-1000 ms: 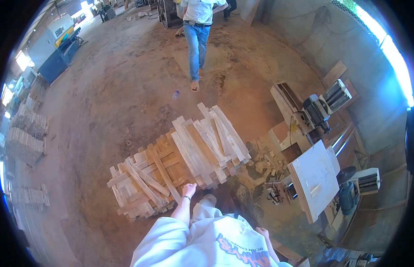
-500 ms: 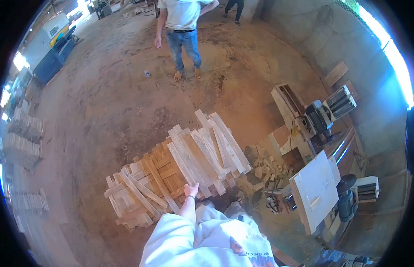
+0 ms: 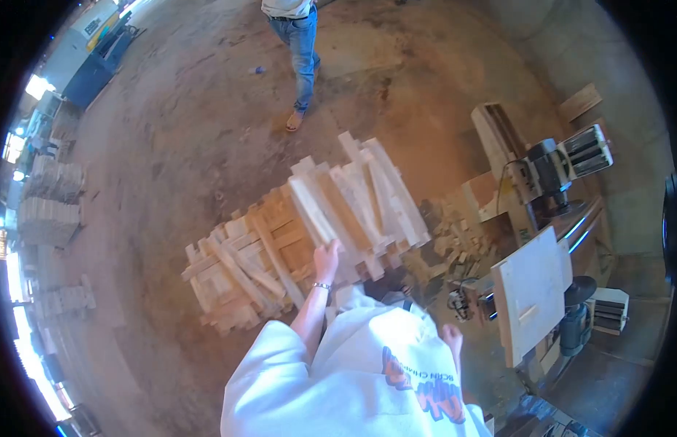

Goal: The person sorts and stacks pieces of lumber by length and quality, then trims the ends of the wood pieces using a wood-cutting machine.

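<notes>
Left hand (image 3: 326, 256) rests flat, fingers spread, on a pale slat (image 3: 314, 211) atop the stack (image 3: 302, 240) at frame centre, gripping nothing. Right hand (image 3: 450, 339) hangs low right; its grip cannot be judged. Slat appears stiff, light, splintery; best held mid-length.

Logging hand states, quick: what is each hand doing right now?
Left hand: open, resting on the stacked wooden slats, gripping nothing.
Right hand: low beside the body, grip cannot be told.
</notes>
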A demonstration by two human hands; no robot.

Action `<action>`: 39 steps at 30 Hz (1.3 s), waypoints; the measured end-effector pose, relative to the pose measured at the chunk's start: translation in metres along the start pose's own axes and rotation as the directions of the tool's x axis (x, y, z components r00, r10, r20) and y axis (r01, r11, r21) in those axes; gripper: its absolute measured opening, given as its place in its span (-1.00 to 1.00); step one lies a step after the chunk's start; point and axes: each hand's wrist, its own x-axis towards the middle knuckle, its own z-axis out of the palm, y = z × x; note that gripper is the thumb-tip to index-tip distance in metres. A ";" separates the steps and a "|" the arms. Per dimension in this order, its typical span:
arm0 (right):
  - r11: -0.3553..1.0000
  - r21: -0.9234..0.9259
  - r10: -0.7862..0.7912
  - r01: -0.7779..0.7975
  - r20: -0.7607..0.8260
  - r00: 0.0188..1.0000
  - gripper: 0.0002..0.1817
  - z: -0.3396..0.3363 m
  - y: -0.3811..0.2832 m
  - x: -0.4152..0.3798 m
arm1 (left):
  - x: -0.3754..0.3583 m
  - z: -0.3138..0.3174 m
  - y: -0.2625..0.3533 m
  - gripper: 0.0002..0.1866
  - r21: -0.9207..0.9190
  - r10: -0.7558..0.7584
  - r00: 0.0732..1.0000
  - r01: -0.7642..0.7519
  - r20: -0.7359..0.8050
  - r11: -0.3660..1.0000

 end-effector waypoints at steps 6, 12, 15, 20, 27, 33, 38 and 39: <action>0.909 0.286 -0.380 0.304 0.266 0.886 -0.68 0.038 -0.224 0.000 | -0.092 -0.063 0.165 -0.68 -0.297 0.348 0.892 -0.262 0.289 0.918; 0.542 0.784 -0.803 0.302 0.378 0.460 -0.32 0.069 -0.414 -0.059 | -0.098 -0.122 0.228 -0.79 0.224 0.368 0.808 -0.507 0.461 0.832; 0.501 0.852 -0.744 0.153 0.334 0.578 -0.32 0.074 -0.431 -0.057 | -0.092 -0.155 0.257 -0.73 0.256 0.697 0.684 -0.729 0.216 0.635; 0.296 0.912 -0.688 -0.285 0.410 0.598 -0.43 0.051 -0.390 -0.043 | -0.092 -0.196 0.301 -0.58 0.338 0.960 0.273 -0.911 0.065 0.236; 0.062 0.937 -0.682 -0.345 0.292 0.671 -0.55 0.048 -0.338 -0.039 | -0.119 -0.165 0.315 -0.39 -0.169 0.839 0.519 -0.852 -0.162 0.495; -0.019 0.946 -0.622 -0.323 0.242 0.744 -0.57 0.043 -0.323 -0.048 | -0.143 -0.147 0.278 -0.56 -0.447 0.763 0.645 -0.695 -0.041 0.564; -0.070 0.960 -0.661 -0.273 0.160 0.733 -0.57 0.017 -0.315 -0.056 | -0.176 -0.150 0.308 -0.53 -0.610 0.806 0.592 -0.637 0.004 0.471; -0.074 0.965 -0.655 -0.252 0.144 0.742 -0.58 0.013 -0.315 -0.059 | -0.178 -0.156 0.310 -0.49 -0.537 0.781 0.624 -0.663 -0.013 0.522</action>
